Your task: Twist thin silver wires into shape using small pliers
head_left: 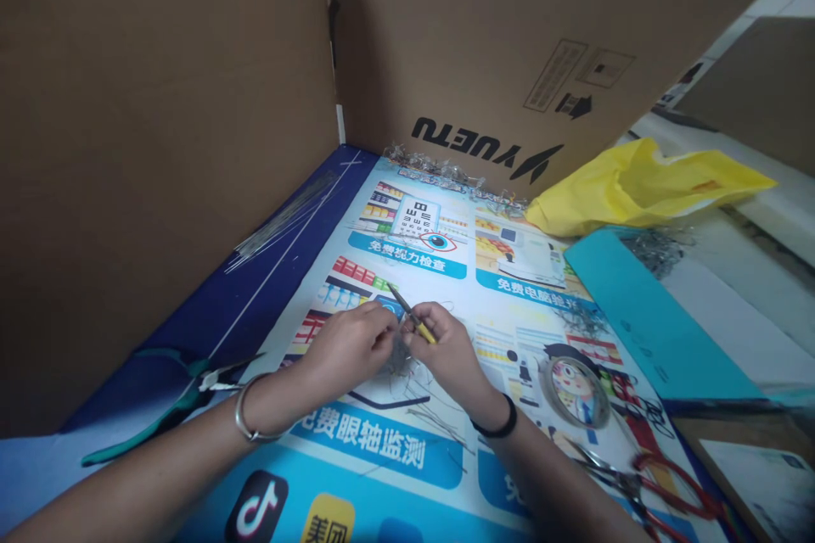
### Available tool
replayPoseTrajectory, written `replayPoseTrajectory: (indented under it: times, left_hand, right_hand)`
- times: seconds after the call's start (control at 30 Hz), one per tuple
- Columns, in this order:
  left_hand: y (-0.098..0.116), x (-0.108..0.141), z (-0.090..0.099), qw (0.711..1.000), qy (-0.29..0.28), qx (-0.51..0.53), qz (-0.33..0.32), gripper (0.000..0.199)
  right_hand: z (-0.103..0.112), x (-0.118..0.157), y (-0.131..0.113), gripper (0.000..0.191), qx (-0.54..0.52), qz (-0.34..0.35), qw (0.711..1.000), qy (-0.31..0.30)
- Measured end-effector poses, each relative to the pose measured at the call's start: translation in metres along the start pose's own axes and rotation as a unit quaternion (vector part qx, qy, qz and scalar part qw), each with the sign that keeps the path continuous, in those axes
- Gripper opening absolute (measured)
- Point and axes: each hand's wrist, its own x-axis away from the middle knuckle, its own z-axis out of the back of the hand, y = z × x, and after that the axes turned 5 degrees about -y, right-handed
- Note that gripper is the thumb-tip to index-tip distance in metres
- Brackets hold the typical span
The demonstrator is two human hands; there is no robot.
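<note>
My right hand [449, 352] is closed around a slim pointed tool [402, 300] with a yellow handle, its dark tip slanting up and to the left. Close beside it, the fingers of my left hand [356, 344] are pinched together. What they hold, if anything, is too small to make out. Below the fingertips lies a small tangle of thin wire [400, 361], partly hidden by the hands. Loose wire strands [439, 420] spread over the printed poster [458, 297] under my hands.
Green-handled pliers [184, 399] lie left, below straight wires [286, 216]. Wire pieces [446, 170] line the cardboard wall [446, 42]. To the right are a tape roll [548, 382], red-handled scissors [624, 479], a teal box [655, 314] and a yellow bag [592, 187].
</note>
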Motion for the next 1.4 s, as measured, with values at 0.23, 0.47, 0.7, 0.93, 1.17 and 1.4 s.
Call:
replayPoseTrajectory:
  times: [0.23,0.47,0.7,0.93,1.17,1.4]
  left_hand:
    - [-0.002,-0.003,-0.006,0.991,0.032,0.127,0.017,0.012]
    - [-0.005,-0.004,-0.016,0.970,0.059,0.230,0.054,0.009]
    - [-0.005,-0.003,-0.027,0.958,0.106,0.264,0.030,0.012]
    - [-0.003,0.000,-0.030,0.964,0.146,0.220,-0.040,0.016]
    - [-0.008,0.003,-0.035,0.981,0.124,0.137,-0.058,0.021]
    - [-0.006,0.006,-0.033,0.992,0.104,0.049,-0.062,0.023]
  right_hand:
    - [0.003,-0.002,0.000,0.014,-0.041,-0.021,0.999,0.007]
    - [0.005,-0.001,-0.004,0.013,-0.065,-0.016,0.998,0.017]
    - [0.005,-0.002,0.000,0.014,-0.073,-0.012,0.997,0.016]
    - [0.000,-0.002,-0.002,0.012,-0.040,-0.018,0.999,0.014]
    - [-0.004,0.000,-0.001,0.013,0.025,-0.005,1.000,0.018]
    - [-0.006,0.000,0.007,0.017,0.064,0.016,0.998,0.022]
